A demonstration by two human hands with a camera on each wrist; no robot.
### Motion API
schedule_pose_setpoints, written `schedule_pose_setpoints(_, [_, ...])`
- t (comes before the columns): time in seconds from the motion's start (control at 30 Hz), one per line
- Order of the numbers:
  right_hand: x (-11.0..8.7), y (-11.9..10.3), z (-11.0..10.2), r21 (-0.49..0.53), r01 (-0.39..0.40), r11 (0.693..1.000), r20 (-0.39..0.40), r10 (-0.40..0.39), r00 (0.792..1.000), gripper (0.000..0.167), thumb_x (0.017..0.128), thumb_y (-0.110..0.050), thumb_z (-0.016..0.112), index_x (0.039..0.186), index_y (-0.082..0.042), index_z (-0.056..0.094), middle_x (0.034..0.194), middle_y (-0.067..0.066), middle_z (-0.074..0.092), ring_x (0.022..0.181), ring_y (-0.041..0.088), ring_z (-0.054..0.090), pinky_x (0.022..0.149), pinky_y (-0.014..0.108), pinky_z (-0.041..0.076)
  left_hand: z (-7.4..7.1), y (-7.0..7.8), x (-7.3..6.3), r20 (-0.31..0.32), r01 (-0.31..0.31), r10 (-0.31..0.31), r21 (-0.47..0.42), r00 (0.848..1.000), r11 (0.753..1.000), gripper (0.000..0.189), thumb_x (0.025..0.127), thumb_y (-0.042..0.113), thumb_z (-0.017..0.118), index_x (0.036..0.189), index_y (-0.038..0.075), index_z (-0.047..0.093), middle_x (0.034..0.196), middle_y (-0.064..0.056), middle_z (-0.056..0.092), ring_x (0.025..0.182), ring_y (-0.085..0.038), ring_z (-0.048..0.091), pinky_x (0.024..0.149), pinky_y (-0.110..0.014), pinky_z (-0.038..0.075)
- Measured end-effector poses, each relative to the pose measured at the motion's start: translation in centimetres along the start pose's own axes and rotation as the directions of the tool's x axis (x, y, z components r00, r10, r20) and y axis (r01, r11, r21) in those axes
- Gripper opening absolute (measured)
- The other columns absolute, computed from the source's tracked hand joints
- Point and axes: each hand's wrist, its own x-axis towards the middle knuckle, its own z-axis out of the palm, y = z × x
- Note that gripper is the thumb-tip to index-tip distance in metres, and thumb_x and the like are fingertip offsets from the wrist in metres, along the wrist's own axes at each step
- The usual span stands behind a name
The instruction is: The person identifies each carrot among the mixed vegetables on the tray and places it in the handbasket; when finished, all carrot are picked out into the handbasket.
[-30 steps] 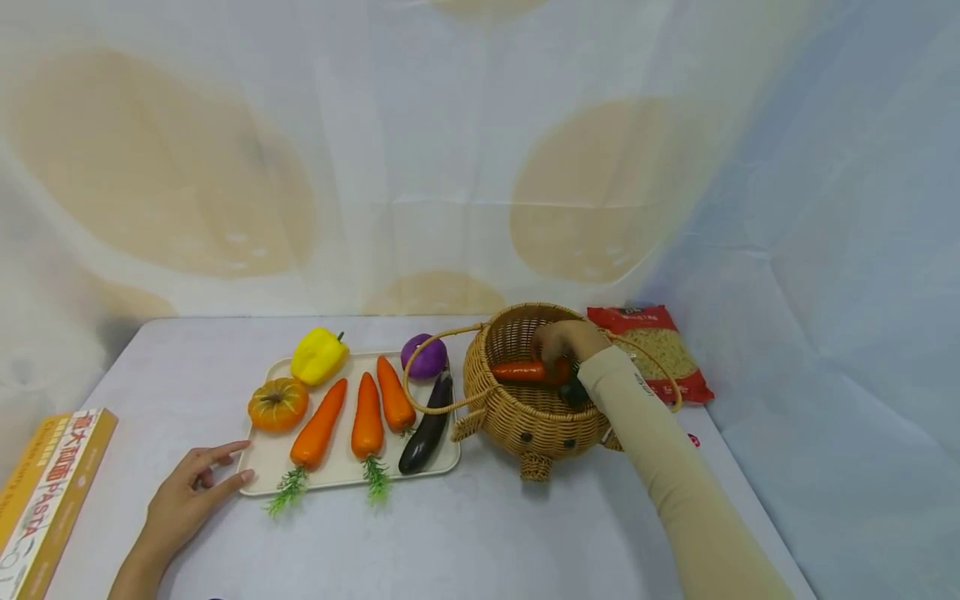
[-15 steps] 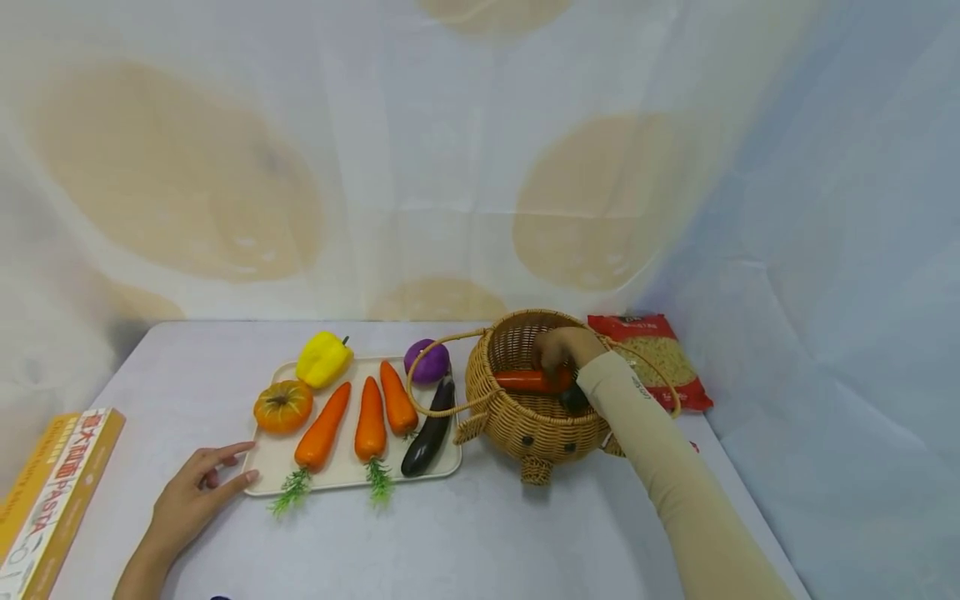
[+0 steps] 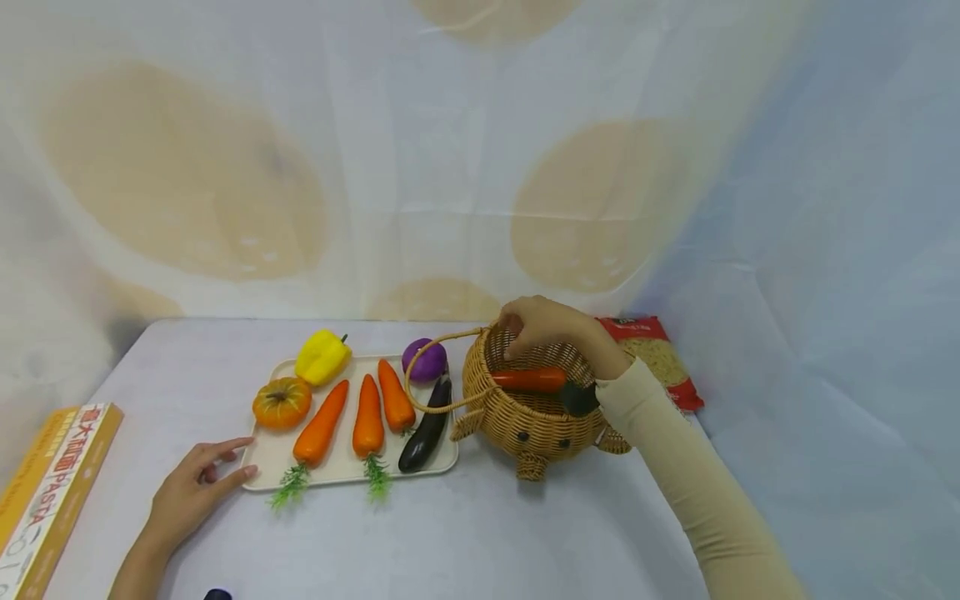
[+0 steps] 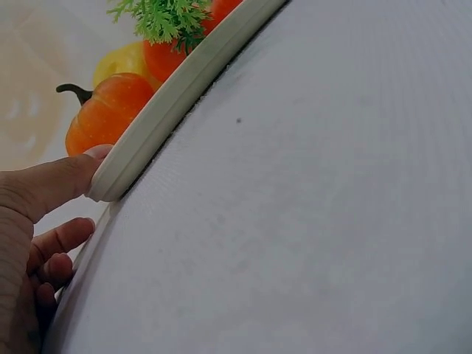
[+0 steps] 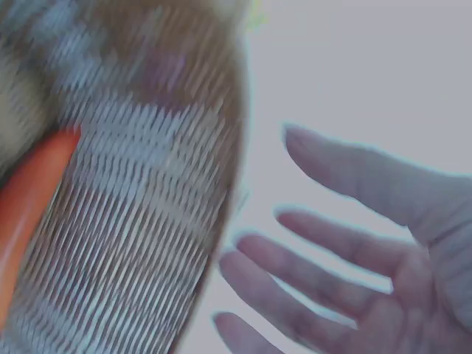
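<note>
My left hand (image 3: 191, 492) touches the left end of a cream tray (image 3: 258, 458); in the left wrist view its thumb rests at the rim (image 4: 158, 122). On the tray lie a small orange pumpkin (image 3: 282, 403), a yellow bell pepper (image 3: 322, 357), several carrots (image 3: 367, 421), a purple onion-like ball (image 3: 424, 360) and an eggplant (image 3: 431, 429). Over the mouth of a wicker basket (image 3: 510, 425) is my right hand (image 3: 551, 325), fingers apart and holding nothing in the right wrist view. Inside the basket lies a carrot (image 3: 528, 381) beside a dark green thing (image 3: 579, 400), partly hidden.
A yellow pasta box (image 3: 56, 492) lies at the table's left side. Behind the basket on the right is a red bag of pasta (image 3: 660, 358). The basket's looped handle (image 3: 408, 375) overhangs the tray's right end. A small dark object (image 3: 217, 594) shows at the bottom edge.
My right hand has let go of the carrot in the basket and risen out toward the back left of the rim. My left hand stays at the tray.
</note>
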Motion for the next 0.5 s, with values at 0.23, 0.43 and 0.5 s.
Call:
schedule_pose_setpoints(0.23, [-1.1,-6.3,4.7,0.233,0.090,0.968,-0.338,-0.006,0.941,0.048,0.084,-0.021,0.080,0.125,-0.004,0.062,0.118,0.013,0.067,0.109,0.027,0.063,0.094,0.041,0.050,0.0,0.0,0.3,0.000,0.005,-0.005,0.006,1.000,1.000,0.047,0.088,0.039,0.075,0.127,0.015,0.067,0.104,-0.003,0.055,0.075,-0.006,0.036,0.060,-0.029,0.027])
schedule_pose_setpoints(0.43, [-0.5,-9.8,9.2,0.374,0.244,0.895,-0.488,-0.033,0.872,0.048,0.082,-0.017,0.082,0.124,-0.003,0.063,0.118,0.013,0.067,0.106,0.027,0.065,0.090,0.039,0.054,0.1,0.1,0.2,-0.001,0.016,-0.016,0.000,1.000,1.000,0.047,0.088,0.040,0.074,0.127,0.015,0.067,0.105,-0.003,0.055,0.076,-0.006,0.036,0.061,-0.029,0.027])
schedule_pose_setpoints(0.5, [-0.1,-10.6,10.7,0.415,0.283,0.865,-0.508,-0.038,0.860,0.049,0.082,-0.015,0.082,0.125,-0.002,0.062,0.118,0.015,0.066,0.107,0.028,0.064,0.093,0.038,0.053,0.1,0.1,0.2,-0.004,0.016,-0.016,0.002,1.000,1.000,0.046,0.088,0.039,0.074,0.127,0.015,0.067,0.105,-0.003,0.055,0.076,-0.006,0.036,0.061,-0.029,0.027])
